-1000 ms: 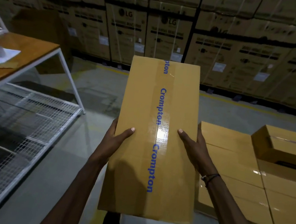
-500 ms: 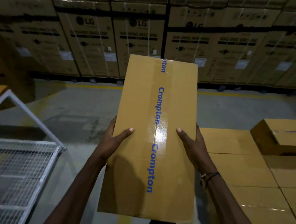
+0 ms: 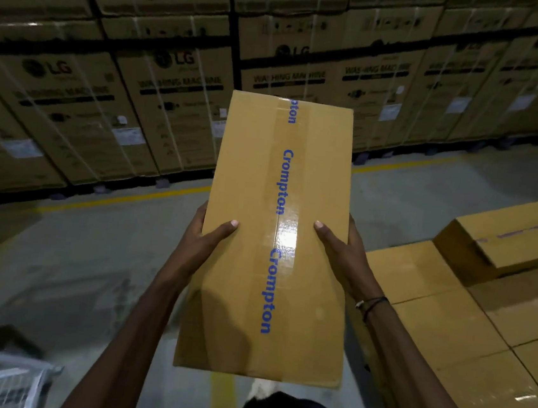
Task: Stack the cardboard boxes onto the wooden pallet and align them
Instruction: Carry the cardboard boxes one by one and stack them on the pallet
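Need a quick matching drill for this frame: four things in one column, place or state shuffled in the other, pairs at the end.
Things:
1. Crompton box
2. lone tilted box
3. LG cartons
4. black wristband

Place or state:
A. stacked along the far wall
B. held between both hands, off the stack
C. on the right wrist
D. lying askew on top of the flat layer of boxes at right

Pairs: 1-B, 2-D, 3-A, 4-C
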Action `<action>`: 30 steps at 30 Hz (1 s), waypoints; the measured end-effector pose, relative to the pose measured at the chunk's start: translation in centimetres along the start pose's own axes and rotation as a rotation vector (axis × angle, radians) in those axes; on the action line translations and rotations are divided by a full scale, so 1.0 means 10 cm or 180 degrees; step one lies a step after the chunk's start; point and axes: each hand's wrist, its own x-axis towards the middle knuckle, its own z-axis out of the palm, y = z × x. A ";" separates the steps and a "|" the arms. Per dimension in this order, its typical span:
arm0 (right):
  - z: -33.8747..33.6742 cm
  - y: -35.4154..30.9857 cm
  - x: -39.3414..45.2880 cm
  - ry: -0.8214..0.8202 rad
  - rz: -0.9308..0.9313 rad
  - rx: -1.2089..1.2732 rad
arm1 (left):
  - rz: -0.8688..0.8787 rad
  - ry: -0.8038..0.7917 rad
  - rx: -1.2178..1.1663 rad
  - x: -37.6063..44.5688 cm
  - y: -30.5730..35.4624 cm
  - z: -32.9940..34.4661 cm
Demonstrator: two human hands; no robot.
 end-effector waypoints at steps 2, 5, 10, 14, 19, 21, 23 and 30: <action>0.00 -0.03 0.35 0.0094 0.0050 -0.0003 | 0.0001 -0.0095 0.0049 0.45 0.07 0.05; -0.04 -0.05 0.79 0.0255 0.0088 0.0018 | 0.0027 -0.0267 0.0100 1.06 0.16 0.13; -0.20 0.01 1.34 0.0632 0.0259 0.0127 | -0.0063 -0.0679 0.0245 1.99 0.23 0.40; -0.35 0.07 1.67 0.0996 0.0363 0.0292 | -0.0054 -0.1124 0.0334 2.75 0.25 0.78; -0.60 0.18 2.10 0.1785 0.0581 0.0427 | -0.0012 -0.1808 0.0420 3.68 0.36 1.45; -0.69 0.21 2.23 0.2090 0.0601 0.0475 | 0.0027 -0.2117 0.0480 4.01 0.44 1.73; -0.77 0.24 2.34 0.2349 0.0685 0.0496 | 0.0046 -0.2398 0.0563 4.29 0.53 2.01; -1.06 0.22 2.44 0.3318 0.0946 0.0573 | 0.0124 -0.3347 0.0757 4.81 0.75 3.01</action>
